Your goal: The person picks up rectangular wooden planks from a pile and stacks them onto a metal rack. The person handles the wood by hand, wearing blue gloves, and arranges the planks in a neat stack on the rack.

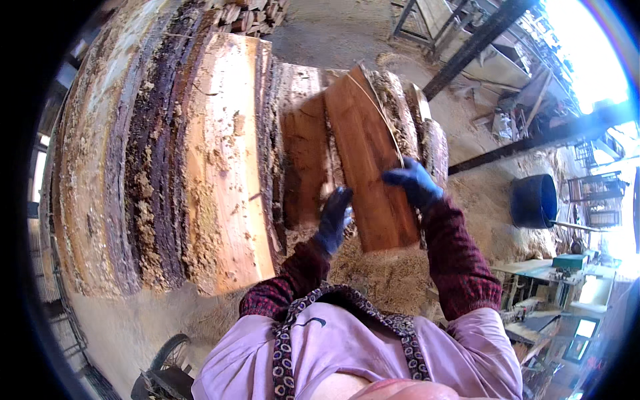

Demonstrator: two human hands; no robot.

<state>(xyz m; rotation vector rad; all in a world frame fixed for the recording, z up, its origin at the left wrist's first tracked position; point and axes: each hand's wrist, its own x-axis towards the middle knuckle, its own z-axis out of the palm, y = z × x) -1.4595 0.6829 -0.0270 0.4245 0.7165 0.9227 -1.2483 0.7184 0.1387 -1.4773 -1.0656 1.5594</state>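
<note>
A reddish-brown wooden board (365, 153) with one bark-edged side lies tilted between my blue-gloved hands, over a row of timber pieces. My right hand (419, 187) is closed on its right edge, thumb across the upper face. Against the lower left edge rests my left hand (333, 221), its fingers bent; part of its grip is hidden by the board. Just left of it is another dark brown board (305, 157). The board's near end hangs over sawdust and is slightly blurred.
Large bark-covered slabs (157, 147) and a pale sawn slab (223, 147) fill the left, strewn with sawdust. Split wood (250, 15) is piled at the back. Dark metal beams (477, 47), a blue-black tub (533, 201) and a workbench (533, 270) stand right. A wheel (172, 352) shows lower left.
</note>
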